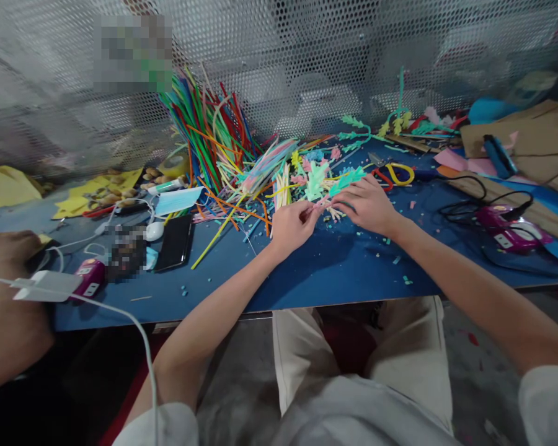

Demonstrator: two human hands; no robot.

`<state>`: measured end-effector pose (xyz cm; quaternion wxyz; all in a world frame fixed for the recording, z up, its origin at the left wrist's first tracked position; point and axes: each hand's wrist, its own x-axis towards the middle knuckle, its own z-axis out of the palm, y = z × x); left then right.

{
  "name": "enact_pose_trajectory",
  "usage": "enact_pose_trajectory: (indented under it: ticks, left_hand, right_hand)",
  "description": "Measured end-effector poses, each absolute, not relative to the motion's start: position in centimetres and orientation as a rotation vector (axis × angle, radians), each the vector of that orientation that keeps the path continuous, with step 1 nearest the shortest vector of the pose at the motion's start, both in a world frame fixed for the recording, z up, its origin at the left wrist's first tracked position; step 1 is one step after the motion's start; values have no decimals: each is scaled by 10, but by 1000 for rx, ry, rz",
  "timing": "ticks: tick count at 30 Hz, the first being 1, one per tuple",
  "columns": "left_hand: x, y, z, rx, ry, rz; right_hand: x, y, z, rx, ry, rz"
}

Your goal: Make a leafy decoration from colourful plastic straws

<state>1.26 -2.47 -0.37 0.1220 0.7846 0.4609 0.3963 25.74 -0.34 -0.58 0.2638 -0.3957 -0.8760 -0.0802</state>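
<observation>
Over the blue table, my left hand (294, 226) is closed, its thumb and forefinger pinching a thin pink pipe cleaner (324, 201). On the other end of that pink piece, the fingers of my right hand (369, 203) are bent and pressed together. Parts of it are hidden under the fingers of both hands. Just behind the hands lie a pale green leafy sprig (317, 179) and a teal leafy sprig (348, 178). Cut pipe cleaners (281, 186) in white, pink and yellow stand close to my left hand.
Scissors with a yellow handle (400, 174) lie right of my hands. A tall bundle of coloured pipe cleaners (204, 136) leans against the perforated metal panel (279, 37). Leftward are a phone (174, 243), a face mask (177, 201) and another person's arm (9, 297). A purple power box (511, 229) sits right.
</observation>
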Motion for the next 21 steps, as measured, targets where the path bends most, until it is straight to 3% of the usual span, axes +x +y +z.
enact_pose_trajectory:
  ticks: [21]
  left_hand:
    - [6,-17,-6,2084,1251,1153]
  right_hand:
    - [259,-6,-5,-1285,-2133,-275]
